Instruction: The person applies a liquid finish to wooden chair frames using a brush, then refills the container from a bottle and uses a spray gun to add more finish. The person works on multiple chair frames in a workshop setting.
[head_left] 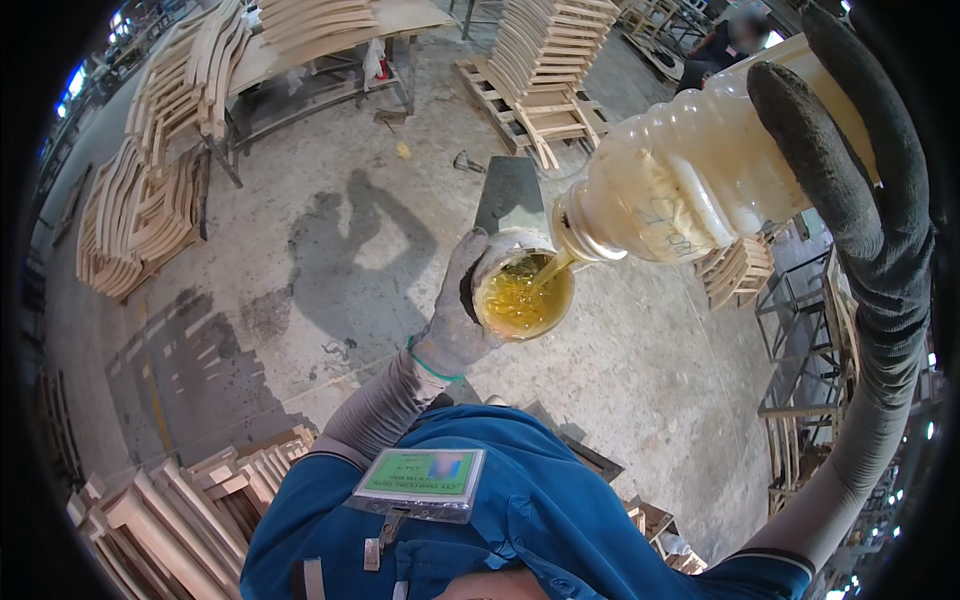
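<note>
My left hand (462,305), in a pale grey glove, is wrapped round a small round cup (568,305). Clear yellow liquid (520,297) with bubbles fills part of it. Up at the right, my right hand (850,160) wears a dark glove and grips a large ribbed plastic bottle (660,185), cloudy and stained, with handwriting on its side. The bottle is tilted, its neck just above the cup's right rim. A stream of yellow liquid runs from its mouth into the cup. The bottle hides part of my right hand's grip.
Curved wooden parts (150,215) lie stacked at the left. A pallet (490,95) bears a tall wooden stack at the back, beside a wooden-topped table (410,18). More wooden pieces (175,520) stand at lower left. Metal racks (800,340) are on the right. A person (720,42) is far back right.
</note>
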